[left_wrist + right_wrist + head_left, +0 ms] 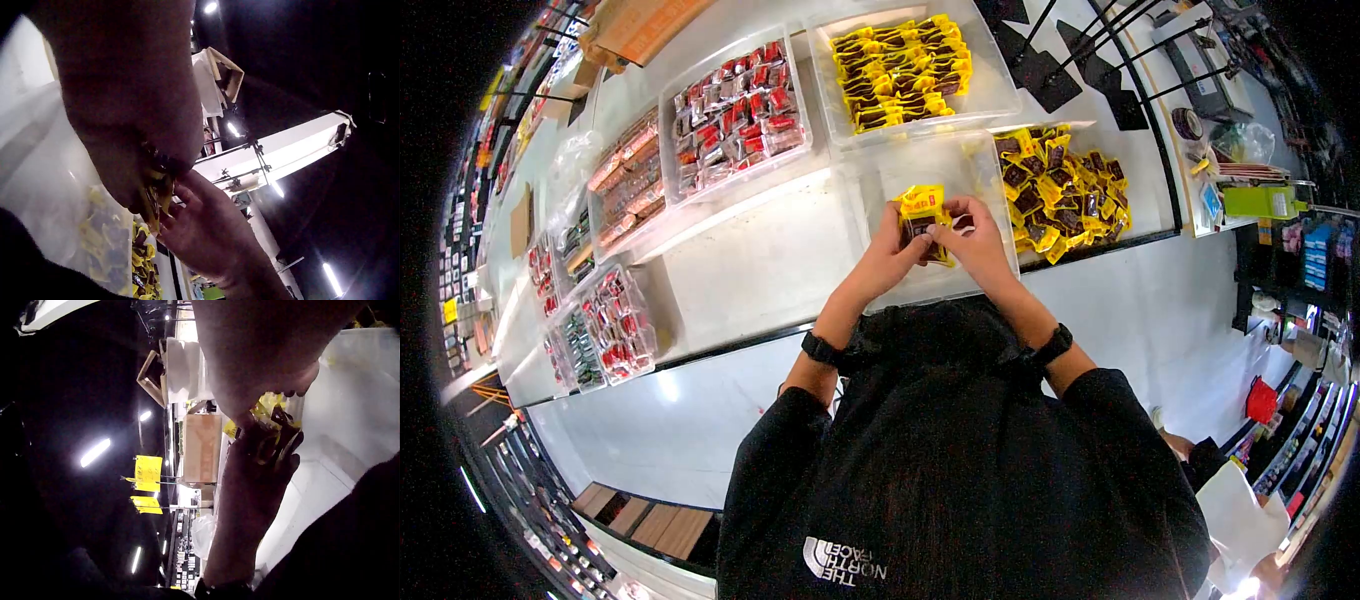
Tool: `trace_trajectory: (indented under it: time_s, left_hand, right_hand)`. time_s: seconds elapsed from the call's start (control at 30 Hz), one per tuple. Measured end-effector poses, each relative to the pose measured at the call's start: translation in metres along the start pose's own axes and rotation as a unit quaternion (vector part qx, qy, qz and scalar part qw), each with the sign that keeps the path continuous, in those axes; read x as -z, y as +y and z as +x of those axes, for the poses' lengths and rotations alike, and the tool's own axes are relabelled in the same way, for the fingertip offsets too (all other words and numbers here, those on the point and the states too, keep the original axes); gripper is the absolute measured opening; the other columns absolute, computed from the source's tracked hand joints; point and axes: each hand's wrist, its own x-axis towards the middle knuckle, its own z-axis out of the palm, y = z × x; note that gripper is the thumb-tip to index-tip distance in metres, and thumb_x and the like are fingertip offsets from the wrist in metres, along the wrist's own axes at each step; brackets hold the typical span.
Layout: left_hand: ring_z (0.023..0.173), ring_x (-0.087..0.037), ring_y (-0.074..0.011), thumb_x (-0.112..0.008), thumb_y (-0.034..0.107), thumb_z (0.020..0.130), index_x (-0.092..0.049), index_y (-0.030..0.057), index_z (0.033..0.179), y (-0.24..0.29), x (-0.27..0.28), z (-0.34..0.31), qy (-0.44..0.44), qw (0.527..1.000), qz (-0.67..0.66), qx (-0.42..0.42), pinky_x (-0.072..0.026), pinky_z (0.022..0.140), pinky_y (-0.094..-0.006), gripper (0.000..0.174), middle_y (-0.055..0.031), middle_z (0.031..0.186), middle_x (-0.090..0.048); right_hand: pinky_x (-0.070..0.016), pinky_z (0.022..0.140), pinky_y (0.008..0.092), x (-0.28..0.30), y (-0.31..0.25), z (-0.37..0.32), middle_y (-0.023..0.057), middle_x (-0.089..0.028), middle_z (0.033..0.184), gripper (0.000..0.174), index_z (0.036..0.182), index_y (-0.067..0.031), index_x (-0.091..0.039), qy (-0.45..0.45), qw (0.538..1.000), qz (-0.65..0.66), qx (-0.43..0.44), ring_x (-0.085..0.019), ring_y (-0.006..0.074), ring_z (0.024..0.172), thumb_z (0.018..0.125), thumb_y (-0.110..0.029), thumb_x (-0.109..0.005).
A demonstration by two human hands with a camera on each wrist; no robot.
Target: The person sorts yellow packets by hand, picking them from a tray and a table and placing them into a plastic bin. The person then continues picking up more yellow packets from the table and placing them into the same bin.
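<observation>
In the head view both hands meet over a translucent plastic bin (870, 180) and hold small yellow snack packets (922, 205) with dark contents showing through. The left hand (887, 258) grips them from the left, thumb on the front. From the other side the right hand (980, 247) pinches them, its thumb close to the left one. How many packets are held, I cannot tell. Dim in the left wrist view, the yellow wrappers (153, 203) stick out between the two hands. The right wrist view shows the wrappers (270, 412) between the fingers too.
A loose heap of the same yellow packets (1065, 195) lies right of the bin. Behind it, another bin (990, 95) holds such packets in rows. Leftward stand bins of red and silver packets (740, 115) and smaller tubs (615, 325). The table's dark front edge (740, 345) runs before the person.
</observation>
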Motion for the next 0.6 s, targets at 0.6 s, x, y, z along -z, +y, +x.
trace_trajectory:
  time_s: [0.6]
  left_hand:
    - [0.100, -0.054, -0.0295, -0.053, 0.012, 0.083, 0.007, -0.0057, 0.132, -0.014, 0.007, 0.007, 0.038, 0.988, 0.147, -0.001, -0.0435, 0.083, -0.0342, 0.079, -0.0248, 0.111, -0.048]
  right_hand:
    - [-0.0489, 0.074, 0.0339, -0.019, -0.010, 0.011, 0.0055, -0.052, 0.103, 0.043, 0.115, -0.0090, -0.041, -0.163, 0.866, 0.351, -0.317, -0.054, 0.0182, 0.093, 0.076, -0.010, -0.059]
